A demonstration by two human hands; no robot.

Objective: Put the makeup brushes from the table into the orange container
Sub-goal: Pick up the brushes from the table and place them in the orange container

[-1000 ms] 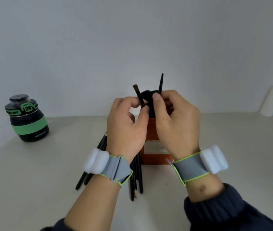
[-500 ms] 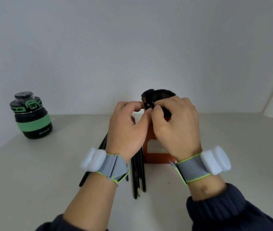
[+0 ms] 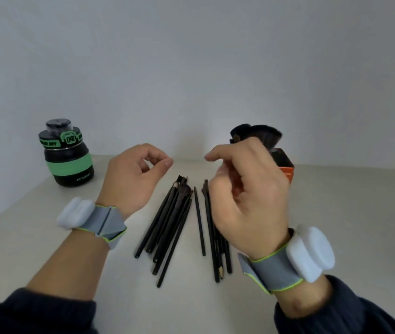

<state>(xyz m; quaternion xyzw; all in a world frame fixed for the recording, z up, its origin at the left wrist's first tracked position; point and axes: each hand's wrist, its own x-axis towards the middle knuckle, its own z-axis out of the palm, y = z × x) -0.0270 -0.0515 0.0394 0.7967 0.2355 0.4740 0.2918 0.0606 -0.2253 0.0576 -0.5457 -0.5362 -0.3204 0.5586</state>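
Observation:
Several black makeup brushes lie on the pale table in two loose bunches, heads pointing away from me. The orange container stands at the back right, mostly hidden behind my right hand, with dark brush heads sticking out of its top. My left hand hovers above the left bunch, fingers curled and apart, holding nothing. My right hand hovers over the right bunch, in front of the container, fingers loosely bent and empty.
A black and green jar stands at the back left of the table. A grey wall rises right behind the table. A white object shows at the far right edge.
Both hands have let go of the brushes in the container and drawn back toward me and apart. The view has shifted, so the container now sits further right.

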